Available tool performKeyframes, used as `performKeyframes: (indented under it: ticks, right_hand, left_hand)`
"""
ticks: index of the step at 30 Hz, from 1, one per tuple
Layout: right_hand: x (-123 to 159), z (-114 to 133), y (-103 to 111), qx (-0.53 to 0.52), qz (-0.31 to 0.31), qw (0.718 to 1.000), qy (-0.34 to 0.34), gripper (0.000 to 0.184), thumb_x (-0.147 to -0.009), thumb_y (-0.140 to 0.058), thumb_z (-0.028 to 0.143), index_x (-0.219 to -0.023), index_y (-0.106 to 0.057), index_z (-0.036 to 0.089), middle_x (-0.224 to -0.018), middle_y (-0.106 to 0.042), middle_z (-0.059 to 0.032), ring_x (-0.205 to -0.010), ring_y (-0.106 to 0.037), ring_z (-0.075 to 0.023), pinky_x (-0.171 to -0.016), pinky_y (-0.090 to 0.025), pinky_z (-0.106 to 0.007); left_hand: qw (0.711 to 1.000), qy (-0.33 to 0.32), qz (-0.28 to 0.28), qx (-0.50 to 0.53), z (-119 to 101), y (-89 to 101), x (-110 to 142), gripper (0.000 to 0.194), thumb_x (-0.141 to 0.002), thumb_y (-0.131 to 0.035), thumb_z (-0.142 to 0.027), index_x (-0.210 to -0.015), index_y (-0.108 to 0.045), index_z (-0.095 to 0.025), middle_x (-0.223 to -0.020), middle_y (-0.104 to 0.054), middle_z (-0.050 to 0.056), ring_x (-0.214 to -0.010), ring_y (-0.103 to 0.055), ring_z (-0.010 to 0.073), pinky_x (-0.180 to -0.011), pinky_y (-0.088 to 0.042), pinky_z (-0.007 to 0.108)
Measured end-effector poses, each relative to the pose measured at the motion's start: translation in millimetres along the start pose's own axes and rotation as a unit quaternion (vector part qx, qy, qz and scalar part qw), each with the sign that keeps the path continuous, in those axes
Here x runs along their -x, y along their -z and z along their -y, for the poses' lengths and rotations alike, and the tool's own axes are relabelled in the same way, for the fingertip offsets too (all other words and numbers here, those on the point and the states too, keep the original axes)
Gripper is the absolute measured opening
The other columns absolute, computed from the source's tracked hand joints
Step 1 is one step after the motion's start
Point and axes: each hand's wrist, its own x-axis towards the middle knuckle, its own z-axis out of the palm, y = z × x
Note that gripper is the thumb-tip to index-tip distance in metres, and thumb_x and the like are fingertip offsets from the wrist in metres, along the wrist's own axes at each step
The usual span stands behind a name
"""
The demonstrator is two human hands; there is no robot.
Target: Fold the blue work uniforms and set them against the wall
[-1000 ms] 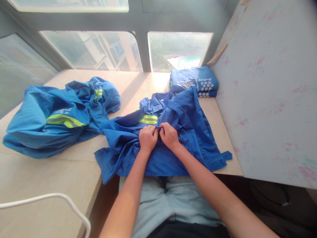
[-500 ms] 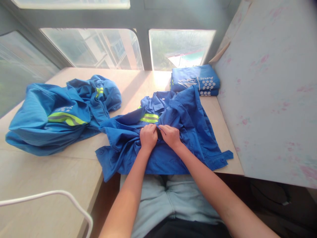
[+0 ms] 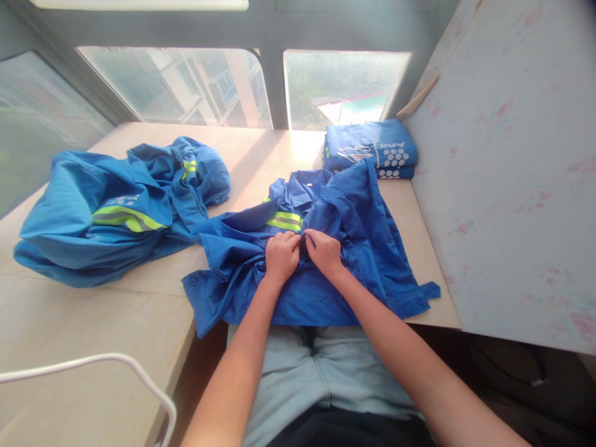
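Note:
A dark blue work jacket (image 3: 354,217) with a yellow-and-grey reflective strip lies in front of me, collar away from me, its sleeves bunched out to either side. My left hand (image 3: 282,256) is closed on the cloth of its front edge, just below the strip. Close beside it, my right hand (image 3: 323,251) pinches the facing front edge. The two hands nearly meet at the middle of the jacket. Whatever small fastening lies between the fingertips is hidden.
A lighter blue garment (image 3: 102,217) lies crumpled at the left. Folded blue garments (image 3: 372,146) with white print are stacked at the back right, against a flowered panel (image 3: 507,186). A white cable (image 3: 107,357) crosses the tabletop (image 3: 93,329) at the front left. Windows stand behind.
The view has shifted slightly. Both hands stay at the jacket's front, with a small gap now showing between their fingertips. The other garments have not moved.

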Motion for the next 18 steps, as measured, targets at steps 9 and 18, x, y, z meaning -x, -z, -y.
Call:
performKeyframes:
  ticks: [9,18]
  right_hand:
    - [-19.5,-13.7,12.4,-0.262,-0.135,0.940,-0.170,0.033,-0.087,-0.050,0.038,-0.092,-0.074,0.016,-0.089,-0.075,-0.0069,-0.084,-0.068,-0.0216,-0.081,-0.052,-0.031]
    - [-60.7,-22.5,122.1,-0.330,-0.278,0.895,-0.111,0.028,-0.085,-0.058,0.040,-0.094,-0.072,0.017,-0.085,-0.070,-0.0012,-0.082,-0.064,-0.0169,-0.079,-0.051,-0.030]
  left_hand:
    - [0.993,-0.021,-0.052,0.106,3.8,6.4,6.8,0.033,-0.094,-0.048,-0.017,-0.117,-0.070,-0.026,-0.107,-0.073,0.005,-0.097,-0.063,0.0221,-0.083,-0.046,0.035]
    - [0.964,-0.049,-0.242,0.098,12.2,96.9,3.9,0.031,-0.092,-0.052,-0.012,-0.108,-0.075,-0.025,-0.107,-0.075,0.003,-0.098,-0.066,0.0193,-0.092,-0.050,0.034]
